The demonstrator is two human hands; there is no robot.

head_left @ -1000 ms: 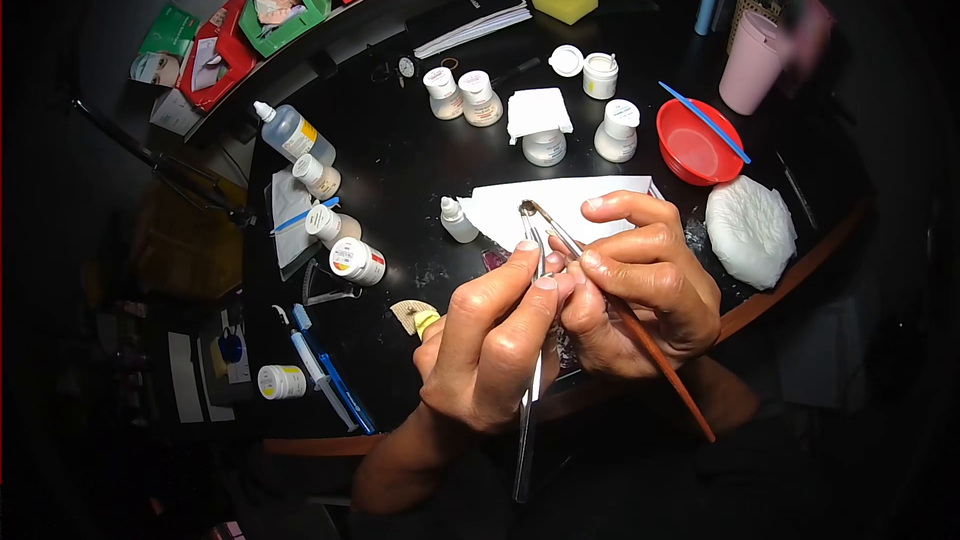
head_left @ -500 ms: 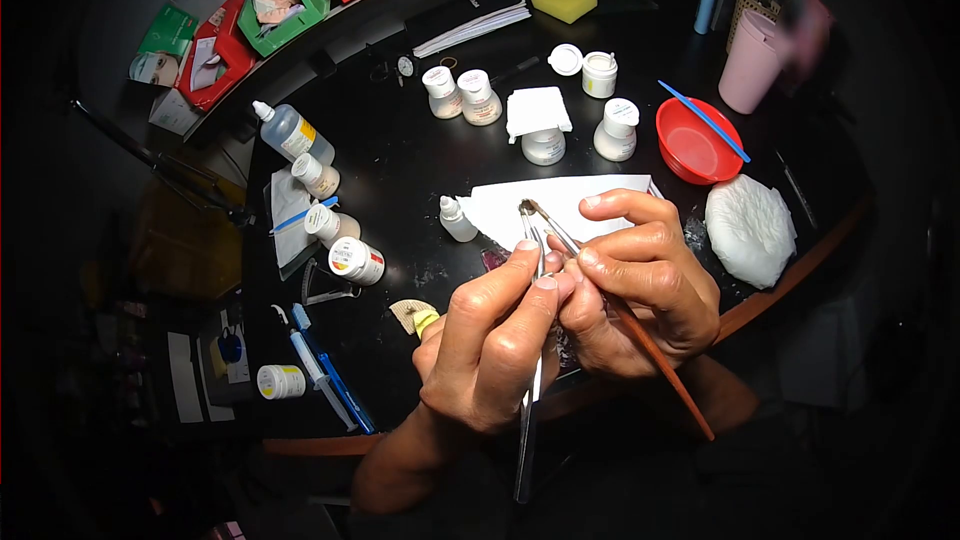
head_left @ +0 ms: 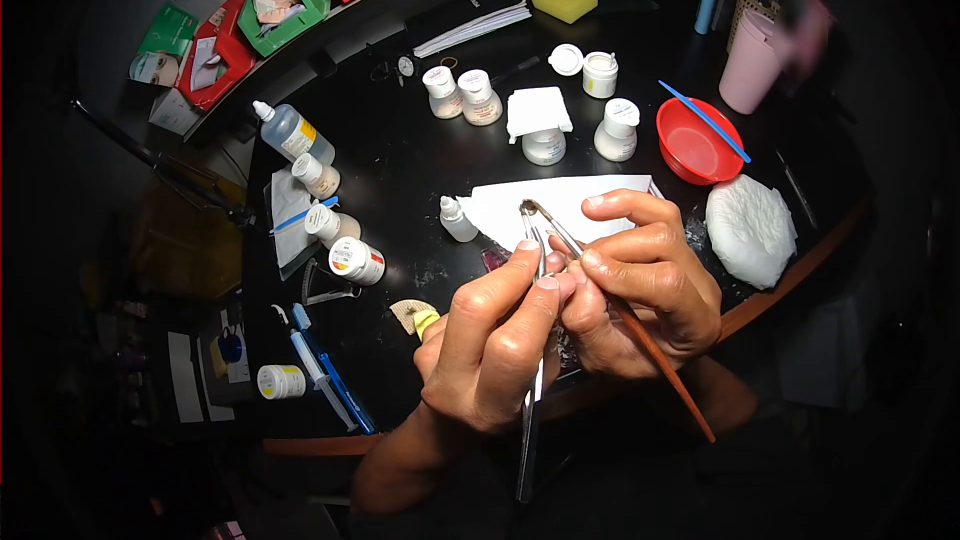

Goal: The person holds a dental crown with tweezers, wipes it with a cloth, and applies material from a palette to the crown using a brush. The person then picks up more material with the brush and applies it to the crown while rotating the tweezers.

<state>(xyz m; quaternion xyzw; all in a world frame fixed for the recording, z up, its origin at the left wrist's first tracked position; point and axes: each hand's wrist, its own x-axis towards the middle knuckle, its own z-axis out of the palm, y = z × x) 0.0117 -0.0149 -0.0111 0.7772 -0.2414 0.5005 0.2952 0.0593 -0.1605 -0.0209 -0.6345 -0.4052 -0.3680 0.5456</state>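
Observation:
My left hand (head_left: 490,340) is closed on metal tweezers (head_left: 531,430), whose tips point up over a white sheet (head_left: 500,202). A small dark piece (head_left: 527,208) sits at the tweezer tips. My right hand (head_left: 645,290) pinches a brush with a reddish-brown handle (head_left: 665,370), and the brush tip touches or nearly touches the piece. The fingertips of both hands meet. Left of the sheet stands a small white dropper bottle (head_left: 458,219).
Powder jars (head_left: 481,100) and a cloth-covered jar (head_left: 543,147) stand behind the sheet. At the right are a red bowl (head_left: 690,155), a white pad (head_left: 750,230) and a pink cup (head_left: 752,70). More bottles (head_left: 357,261) line the left side.
My right hand has shifted very slightly to the right. The tweezers and brush stay nearly where they were.

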